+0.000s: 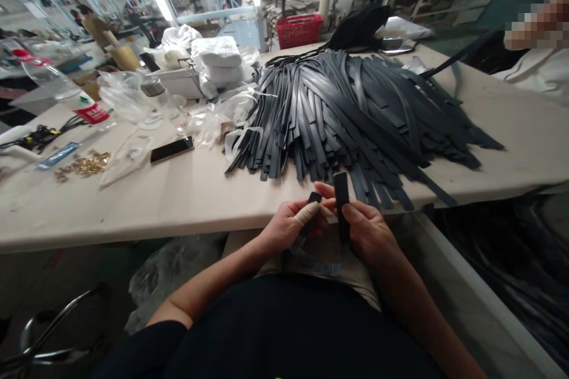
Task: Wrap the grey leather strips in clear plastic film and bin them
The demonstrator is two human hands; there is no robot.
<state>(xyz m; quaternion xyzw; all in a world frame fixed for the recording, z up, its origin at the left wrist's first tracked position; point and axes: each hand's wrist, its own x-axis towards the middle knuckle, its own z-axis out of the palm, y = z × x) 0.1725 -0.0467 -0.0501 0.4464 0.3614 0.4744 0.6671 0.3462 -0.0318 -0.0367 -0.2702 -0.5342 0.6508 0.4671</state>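
Note:
Both of my hands are held together just below the table's front edge, over my lap. My left hand [291, 226], with a bandage on one finger, pinches the end of a dark strap [313, 198]. My right hand [367, 230] grips a second dark strap end [341, 195] that stands upright between its fingers. Whether the two ends belong to one strap is hidden by my fingers. Right behind my hands a large heap of dark leather straps [351, 106] spreads across the table [186, 195].
A black phone [171, 149] and small brass fittings [84, 164] lie left on the table. Clear plastic bags, white bundles [217, 53] and a bottle crowd the far left. A red basket [299, 29] stands behind. Another person in white [540, 68] sits at the right.

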